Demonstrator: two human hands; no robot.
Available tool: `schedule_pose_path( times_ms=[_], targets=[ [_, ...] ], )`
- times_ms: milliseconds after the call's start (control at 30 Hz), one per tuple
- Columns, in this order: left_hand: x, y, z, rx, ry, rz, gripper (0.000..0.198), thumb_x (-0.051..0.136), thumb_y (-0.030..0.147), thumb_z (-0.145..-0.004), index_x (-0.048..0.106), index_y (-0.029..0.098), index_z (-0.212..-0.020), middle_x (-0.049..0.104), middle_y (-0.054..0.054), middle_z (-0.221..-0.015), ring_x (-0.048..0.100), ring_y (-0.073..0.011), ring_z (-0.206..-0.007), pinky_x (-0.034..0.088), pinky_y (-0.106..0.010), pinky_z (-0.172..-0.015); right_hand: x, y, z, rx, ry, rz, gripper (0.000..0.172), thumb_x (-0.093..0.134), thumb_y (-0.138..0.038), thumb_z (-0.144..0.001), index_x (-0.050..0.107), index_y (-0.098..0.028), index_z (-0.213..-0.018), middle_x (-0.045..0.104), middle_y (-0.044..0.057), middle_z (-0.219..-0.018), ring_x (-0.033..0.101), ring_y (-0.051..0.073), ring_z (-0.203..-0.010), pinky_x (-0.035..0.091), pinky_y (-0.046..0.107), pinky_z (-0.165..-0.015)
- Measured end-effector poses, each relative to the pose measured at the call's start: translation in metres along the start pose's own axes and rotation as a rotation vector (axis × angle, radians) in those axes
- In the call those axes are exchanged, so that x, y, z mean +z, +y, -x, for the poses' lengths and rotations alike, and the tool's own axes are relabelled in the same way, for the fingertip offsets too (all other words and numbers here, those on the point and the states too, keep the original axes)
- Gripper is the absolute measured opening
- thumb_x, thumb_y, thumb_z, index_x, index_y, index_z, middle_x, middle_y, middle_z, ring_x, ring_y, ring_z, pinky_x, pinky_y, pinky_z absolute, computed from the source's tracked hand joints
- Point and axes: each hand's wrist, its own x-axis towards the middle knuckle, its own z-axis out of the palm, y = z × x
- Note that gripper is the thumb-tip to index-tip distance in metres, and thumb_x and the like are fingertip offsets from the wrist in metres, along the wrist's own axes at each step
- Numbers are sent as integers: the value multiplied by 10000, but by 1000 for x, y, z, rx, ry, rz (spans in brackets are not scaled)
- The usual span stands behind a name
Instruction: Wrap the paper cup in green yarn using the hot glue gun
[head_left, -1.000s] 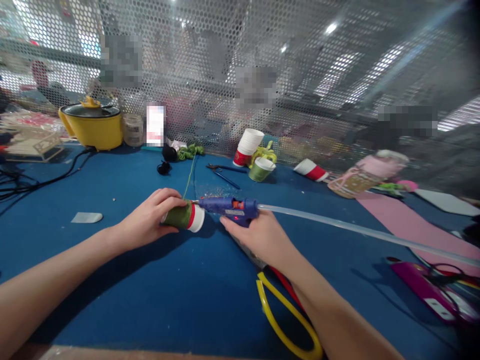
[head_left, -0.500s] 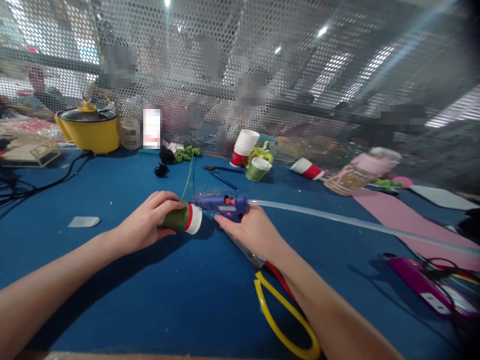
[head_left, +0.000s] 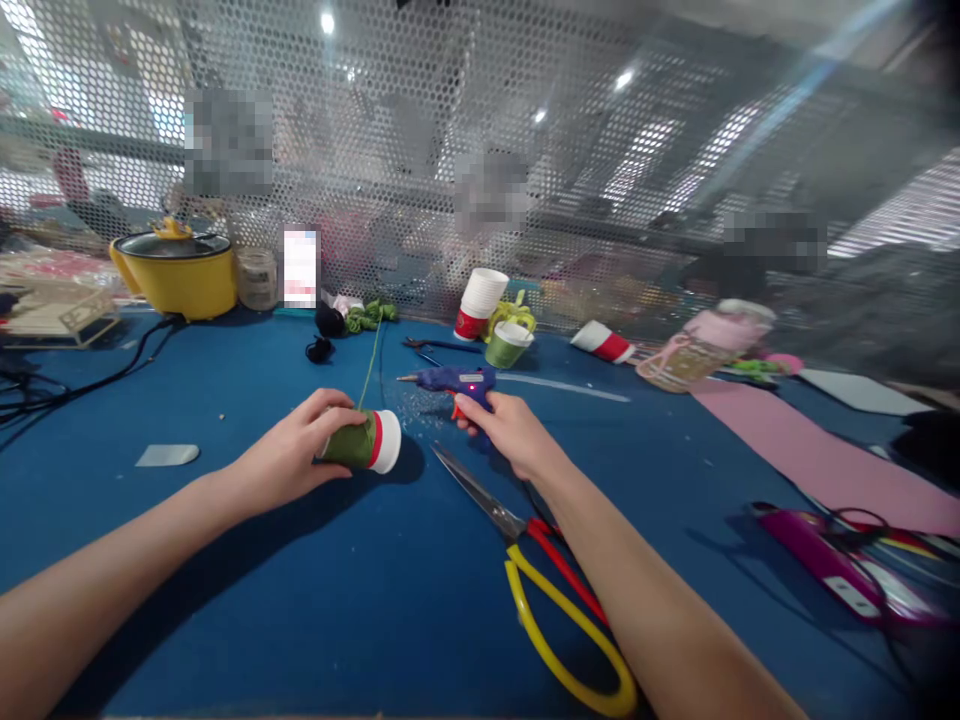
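My left hand [head_left: 304, 445] is closed around a paper cup [head_left: 386, 442] lying on its side. Green yarn covers much of the cup, next to a red band and a bare white rim end. From the wrapped part a strand of green yarn [head_left: 370, 365] runs back to a green yarn bundle [head_left: 373, 316]. My right hand [head_left: 506, 425] grips a blue hot glue gun [head_left: 454, 379], its nozzle pointing left, above and apart from the cup. A clear glue stick [head_left: 570, 386] sticks out behind it. Scissors [head_left: 517, 535] with red and yellow handles lie partly under my right forearm.
Pliers [head_left: 442, 345], stacked white cups [head_left: 484, 292] and a green-wrapped cup [head_left: 509, 344] stand or lie at the back. A yellow electric pot [head_left: 184, 278] is at left. On the right are pink sheet material [head_left: 810, 450] and a purple power strip [head_left: 817, 565].
My right hand has drawn the glue gun up and away from the cup, uncovering the scissors' blades. My left hand keeps the cup in nearly the same place.
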Motion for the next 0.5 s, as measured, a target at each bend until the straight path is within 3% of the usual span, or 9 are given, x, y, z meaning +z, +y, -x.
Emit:
schedule_pose_path(
  times_ms=[233, 400, 500],
  targets=[
    [-2, 1, 0, 18, -36, 22, 411, 582, 209, -761, 411, 224, -1135, 412, -95, -1160, 479, -230, -1059, 458, -403, -876, 7, 22, -16, -28, 43, 444, 309, 433, -377, -824, 519, -176, -606, 562, 34, -502, 546, 135, -472, 399, 250, -494],
    [-3, 2, 0, 19, -23, 33, 408, 579, 193, -760, 423, 226, -1136, 426, -95, -1157, 484, -230, -1051, 459, -403, -870, 5, 18, -15, -120, 120, 563, 217, 540, -245, -754, 553, -178, -548, 577, 81, -644, 561, 231, -749, 393, 316, -658],
    [-2, 3, 0, 32, -19, 39, 411, 575, 184, -761, 429, 229, -1142, 430, -98, -1161, 478, -236, -1058, 456, -411, -868, 6, 1, -10, -221, 108, 566, 211, 525, -296, -775, 612, -179, -622, 589, 79, -743, 543, 219, -823, 383, 306, -726]
  ],
)
